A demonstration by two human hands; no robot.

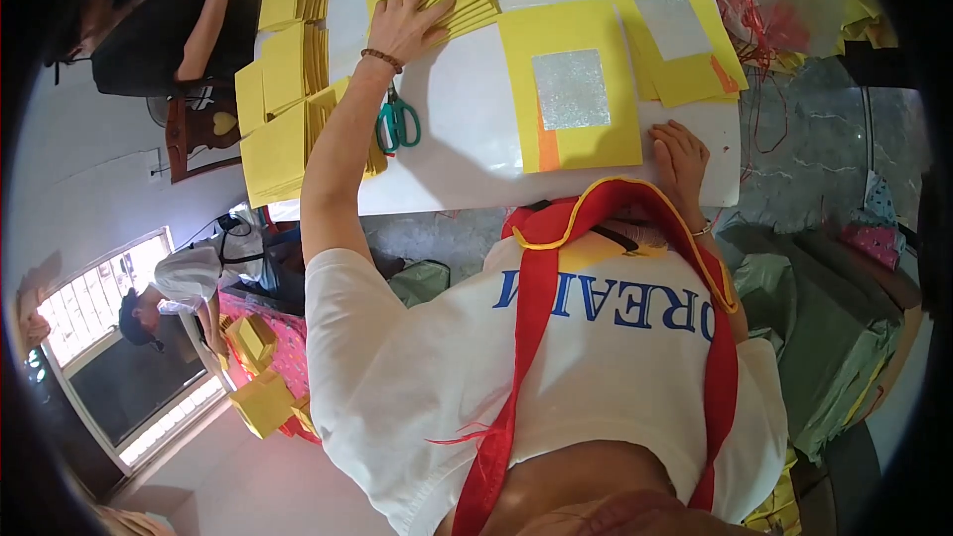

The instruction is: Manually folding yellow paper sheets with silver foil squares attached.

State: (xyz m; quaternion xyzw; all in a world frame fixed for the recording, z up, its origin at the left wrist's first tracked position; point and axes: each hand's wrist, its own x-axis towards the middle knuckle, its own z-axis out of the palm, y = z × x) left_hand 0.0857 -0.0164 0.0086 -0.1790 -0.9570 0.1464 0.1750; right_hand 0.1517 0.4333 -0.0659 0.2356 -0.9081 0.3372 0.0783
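Note:
My left hand reaches to the far side of the table, its fingers spread on a fanned stack of folded yellow paper. It is open and grips nothing that I can see. Near its wrist lie scissors with teal handles. In front of me is a yellow paper sheet bearing a silver square and an orange strip. My right hand rests open at the table's near right edge, fingers stretched out, just right of that sheet. Beyond it lies a small pile of similar sheets.
Several stacks of folded yellow paper line the left side of the white table. A person in black sits at the far left; another person works beside a red-covered table. Red strings and clear plastic hang at the right.

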